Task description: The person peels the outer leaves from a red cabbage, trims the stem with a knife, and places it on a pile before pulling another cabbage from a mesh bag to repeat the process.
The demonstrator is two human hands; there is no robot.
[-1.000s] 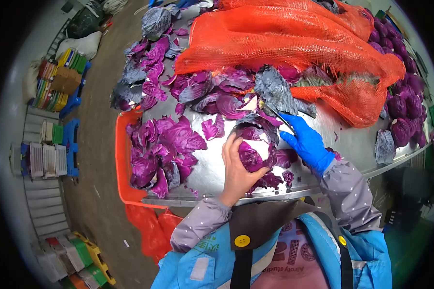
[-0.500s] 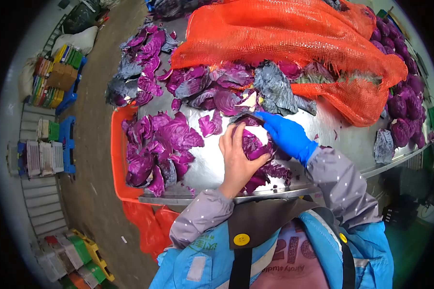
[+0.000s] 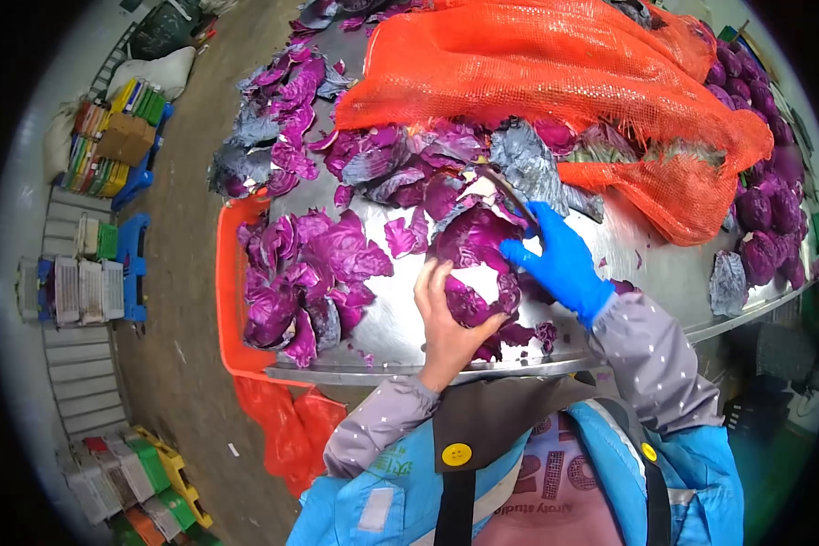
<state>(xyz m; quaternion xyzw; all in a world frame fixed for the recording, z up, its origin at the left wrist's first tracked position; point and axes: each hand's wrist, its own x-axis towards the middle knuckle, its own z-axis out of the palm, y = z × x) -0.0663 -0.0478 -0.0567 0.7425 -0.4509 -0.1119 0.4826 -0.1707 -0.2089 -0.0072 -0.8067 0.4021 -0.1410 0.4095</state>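
Observation:
My bare left hand (image 3: 450,318) grips a purple cabbage (image 3: 469,305) from its left side, fingers on top and thumb along the near edge. A pale cut face shows on the head. In the blue glove, my right hand (image 3: 560,259) is closed on a knife (image 3: 511,193), its dark, narrow blade pointing up and left over the trimmings. The gloved fingers are right at the cabbage's right side. A broad purple leaf (image 3: 473,238) stands out from the far side of the head, below the blade. Torn bits (image 3: 519,337) lie by the near table edge.
Loose purple leaves (image 3: 314,264) pile at the left, beside an orange crate (image 3: 230,300) at the metal table's (image 3: 391,341) end. An orange mesh sack (image 3: 537,68) covers the far side. Whole cabbages (image 3: 764,218) are heaped at the right. Stacked crates (image 3: 82,291) line the floor.
My right hand has moved slightly right and down, and the blade has swung from lying across the cabbage to a steeper tilt beyond it. A large leaf now shows spread away from the head.

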